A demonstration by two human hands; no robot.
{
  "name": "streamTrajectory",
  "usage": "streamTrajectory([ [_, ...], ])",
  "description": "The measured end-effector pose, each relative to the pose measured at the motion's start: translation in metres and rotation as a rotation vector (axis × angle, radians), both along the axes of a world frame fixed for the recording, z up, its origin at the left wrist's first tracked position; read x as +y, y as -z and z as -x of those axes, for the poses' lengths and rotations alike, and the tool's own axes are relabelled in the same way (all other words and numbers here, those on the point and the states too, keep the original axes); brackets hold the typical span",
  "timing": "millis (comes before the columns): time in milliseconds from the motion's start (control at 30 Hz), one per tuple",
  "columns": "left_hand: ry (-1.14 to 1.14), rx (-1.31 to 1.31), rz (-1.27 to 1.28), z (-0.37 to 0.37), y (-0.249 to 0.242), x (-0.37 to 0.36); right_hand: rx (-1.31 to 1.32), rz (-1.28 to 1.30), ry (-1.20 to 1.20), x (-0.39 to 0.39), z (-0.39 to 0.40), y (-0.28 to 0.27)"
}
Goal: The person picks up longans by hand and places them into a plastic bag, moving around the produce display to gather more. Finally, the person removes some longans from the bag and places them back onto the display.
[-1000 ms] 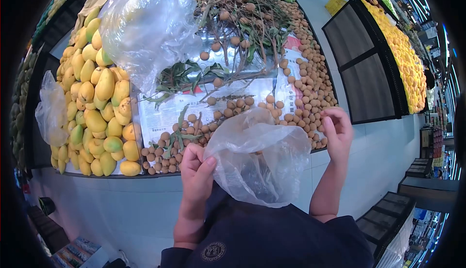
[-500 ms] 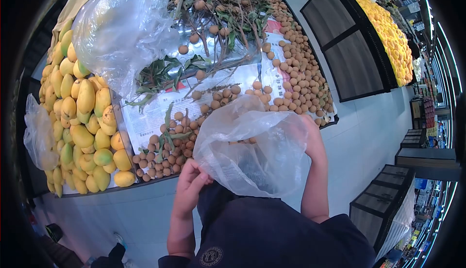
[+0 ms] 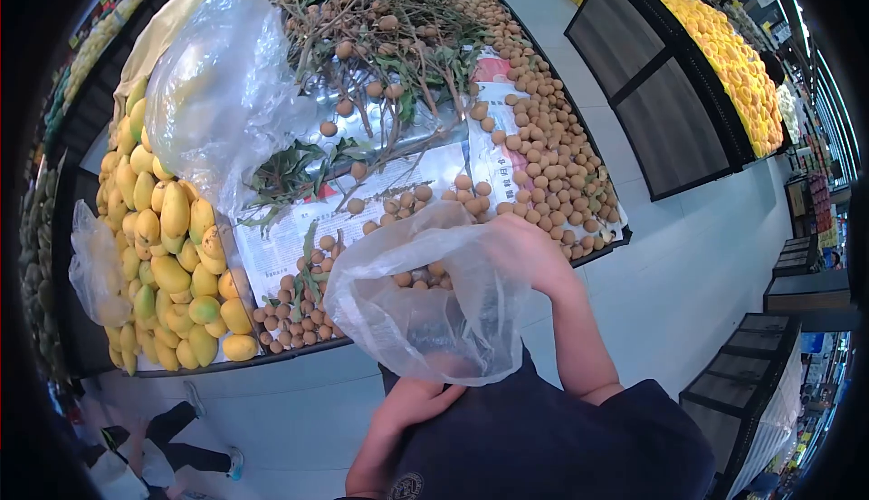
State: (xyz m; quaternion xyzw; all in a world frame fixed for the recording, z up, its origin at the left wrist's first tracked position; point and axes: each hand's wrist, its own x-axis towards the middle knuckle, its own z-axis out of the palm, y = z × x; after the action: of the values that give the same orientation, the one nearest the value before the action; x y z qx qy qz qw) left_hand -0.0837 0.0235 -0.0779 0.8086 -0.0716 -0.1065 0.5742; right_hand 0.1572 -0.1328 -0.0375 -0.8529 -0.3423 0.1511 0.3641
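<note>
A clear plastic bag (image 3: 421, 337) hangs in front of me with its mouth spread wide. My left hand (image 3: 412, 409) is closed on its near edge, thumb lying along the film and fingertips partly hidden behind it. At the bag's right rim, my right hand (image 3: 529, 251) grips the plastic; its fingers are blurred and partly covered by film. Loose longans (image 3: 425, 276) show through the bag mouth, on the display just beyond it. More longans (image 3: 561, 170) lie along the right side of the newspaper (image 3: 290, 247).
Yellow mangoes (image 3: 170, 274) are heaped left of a low divider. A crumpled plastic bag (image 3: 217, 84) lies over their back corner. Longan branches (image 3: 371, 47) with leaves pile up behind. A crate stand (image 3: 674, 111) bears orange fruit. At lower left, a person's legs (image 3: 186, 441) show.
My left hand has moved from the bag's left edge to its near edge. The bag and my right hand have shifted left, and the view has turned slightly.
</note>
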Motion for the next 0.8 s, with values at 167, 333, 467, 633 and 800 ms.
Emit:
streamTrajectory([
  [167,0.057,0.141,-0.175,-0.043,-0.008,-0.041,-0.007,-0.117,0.060,-0.052,-0.029,-0.011],
  [333,-0.030,-0.021,0.038,-0.120,-0.019,-0.098,-0.126,-0.236,0.311,-0.155,-0.084,-0.001],
  [467,-0.369,0.022,0.145,-0.189,-0.015,-0.118,-0.265,-0.216,0.573,-0.226,-0.123,0.039],
  [633,-0.687,-0.253,-0.219,-0.295,0.003,-0.099,0.015,-0.265,0.516,-0.243,-0.139,0.098],
  [800,-0.803,-0.463,-0.699,-0.367,0.024,-0.077,-0.115,-0.224,0.373,-0.233,-0.136,0.107],
])
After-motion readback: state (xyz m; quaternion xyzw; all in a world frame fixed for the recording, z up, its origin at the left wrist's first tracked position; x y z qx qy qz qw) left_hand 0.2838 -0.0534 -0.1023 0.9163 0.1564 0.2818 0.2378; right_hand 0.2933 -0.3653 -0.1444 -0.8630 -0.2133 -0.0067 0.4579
